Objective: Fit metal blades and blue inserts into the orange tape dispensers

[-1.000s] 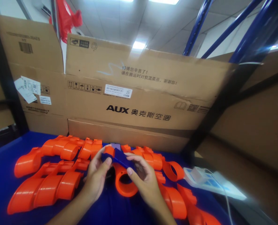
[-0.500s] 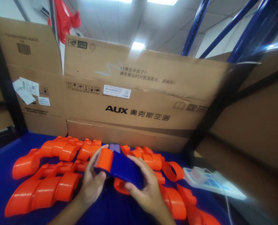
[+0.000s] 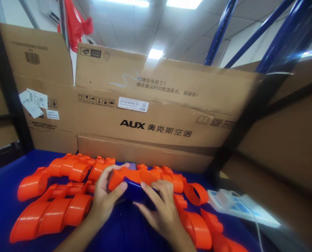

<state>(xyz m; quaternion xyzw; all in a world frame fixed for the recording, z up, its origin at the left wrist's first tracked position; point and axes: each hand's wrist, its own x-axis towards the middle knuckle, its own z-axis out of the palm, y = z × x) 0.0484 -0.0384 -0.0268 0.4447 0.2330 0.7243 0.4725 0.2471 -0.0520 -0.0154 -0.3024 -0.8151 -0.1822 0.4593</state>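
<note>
I see my left hand (image 3: 103, 201) and right hand (image 3: 162, 213) both clamped on the orange-blue part (image 3: 129, 179); cardboard box (image 3: 158, 115) contents hidden.

My left hand (image 3: 103, 201) and right hand (image 3: 161, 210) cover much of the blue part (image 3: 134, 190) under the orange piece (image 3: 129, 176), which hides most of the phone (image 3: 130, 163) behind it. The white strip (image 3: 234, 206) is blurred, and the bottom edge cuts off my forearms.

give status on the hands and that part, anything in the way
Both gripping: left hand and right hand on the orange-blue part. Held over the table. Loose orange parts close on both sides.
</note>
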